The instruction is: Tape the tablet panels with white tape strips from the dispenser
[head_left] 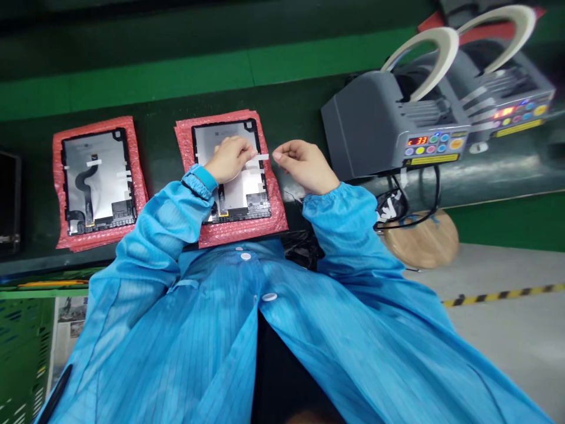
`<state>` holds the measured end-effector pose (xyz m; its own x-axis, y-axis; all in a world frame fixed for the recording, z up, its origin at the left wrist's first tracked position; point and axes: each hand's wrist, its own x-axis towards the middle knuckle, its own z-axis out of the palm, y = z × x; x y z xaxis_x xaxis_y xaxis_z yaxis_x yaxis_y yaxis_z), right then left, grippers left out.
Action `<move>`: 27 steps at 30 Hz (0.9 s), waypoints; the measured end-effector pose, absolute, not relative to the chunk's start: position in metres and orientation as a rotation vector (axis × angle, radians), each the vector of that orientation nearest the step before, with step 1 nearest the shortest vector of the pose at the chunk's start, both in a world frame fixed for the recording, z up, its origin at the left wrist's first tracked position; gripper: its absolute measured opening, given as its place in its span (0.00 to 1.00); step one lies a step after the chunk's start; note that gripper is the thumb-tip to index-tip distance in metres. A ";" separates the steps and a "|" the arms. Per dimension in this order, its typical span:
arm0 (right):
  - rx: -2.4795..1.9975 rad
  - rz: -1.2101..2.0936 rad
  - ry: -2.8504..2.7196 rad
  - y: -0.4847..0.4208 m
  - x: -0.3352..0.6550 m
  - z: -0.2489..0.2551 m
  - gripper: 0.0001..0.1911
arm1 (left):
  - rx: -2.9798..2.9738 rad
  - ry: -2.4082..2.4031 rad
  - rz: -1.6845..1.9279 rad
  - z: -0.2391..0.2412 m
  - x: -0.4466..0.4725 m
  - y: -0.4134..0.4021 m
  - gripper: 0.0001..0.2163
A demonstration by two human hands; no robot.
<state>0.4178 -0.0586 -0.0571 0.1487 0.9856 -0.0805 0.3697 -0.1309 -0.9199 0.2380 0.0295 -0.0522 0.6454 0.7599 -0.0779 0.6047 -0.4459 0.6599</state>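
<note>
My left hand (229,159) is over the middle tablet screen panel (241,197), its fingers pinched on a short white strip of tape (263,157). The strip juts out past the panel's right edge. Just right of the strip is my right hand (306,165), thumb and forefinger closed together; whether anything tiny is between them is hidden. A small gap separates these fingertips from the strip. The panel lies back side up, with white tape pieces near its right edge and a flex cable partly covered by my left hand. Pink bubble wrap (278,219) lies beneath it.
A second tablet panel (106,200) with a black flex cable and tape pieces lies on pink bubble wrap at left. Two grey tape dispensers (366,126) (521,88) with white tape rolls stand at right. Cables hang near a round wooden stool (421,241). A green crate (22,353) is lower left.
</note>
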 end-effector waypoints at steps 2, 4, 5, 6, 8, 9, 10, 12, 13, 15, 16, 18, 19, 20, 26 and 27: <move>-1.608 0.977 -1.327 -0.056 0.418 -0.059 0.17 | 2.182 1.060 0.292 -0.051 0.238 0.030 0.09; -1.590 0.981 -1.336 -0.054 0.415 -0.061 0.18 | 2.177 1.070 0.271 -0.051 0.238 0.029 0.09; -1.594 0.979 -1.343 -0.052 0.413 -0.063 0.18 | 2.180 1.082 0.256 -0.050 0.239 0.028 0.10; -1.607 0.973 -1.350 -0.051 0.411 -0.065 0.18 | 2.189 1.103 0.238 -0.050 0.240 0.026 0.10; -1.649 0.948 -1.364 -0.049 0.407 -0.068 0.15 | 2.221 1.171 0.208 -0.050 0.242 0.022 0.10; -1.673 0.932 -1.373 -0.048 0.406 -0.070 0.14 | 2.239 1.215 0.198 -0.050 0.244 0.019 0.10; -1.696 0.915 -1.384 -0.047 0.405 -0.072 0.12 | 2.255 1.259 0.192 -0.050 0.246 0.017 0.11; -1.737 0.879 -1.410 -0.046 0.404 -0.076 0.09 | 2.279 1.329 0.183 -0.050 0.249 0.012 0.11; -1.751 0.861 -1.420 -0.046 0.404 -0.077 0.07 | 2.288 1.351 0.178 -0.051 0.250 0.011 0.10; -1.768 0.834 -1.434 -0.045 0.404 -0.080 0.06 | 2.302 1.368 0.168 -0.052 0.251 0.008 0.10; -1.772 0.824 -1.439 -0.045 0.404 -0.080 0.06 | 2.308 1.368 0.166 -0.053 0.251 0.008 0.10; -1.784 0.813 -1.450 -0.045 0.403 -0.079 0.06 | 2.320 1.361 0.171 -0.054 0.251 0.007 0.10; -1.795 0.810 -1.454 -0.045 0.403 -0.078 0.07 | 2.326 1.355 0.174 -0.054 0.251 0.007 0.10; -1.808 0.808 -1.458 -0.045 0.402 -0.077 0.07 | 2.332 1.351 0.177 -0.054 0.251 0.007 0.10; -1.836 0.810 -1.465 -0.044 0.401 -0.076 0.08 | 2.357 1.361 0.146 -0.051 0.252 0.000 0.09; -1.849 0.822 -1.445 -0.044 0.401 -0.077 0.08 | 2.361 1.360 0.147 -0.051 0.251 -0.001 0.09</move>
<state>0.4012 -0.0442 -0.0767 0.1984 0.9763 -0.0865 0.5735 -0.1873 -0.7975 0.2512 -0.0006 -0.0510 0.5184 0.8479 -0.1109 0.8048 -0.4398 0.3986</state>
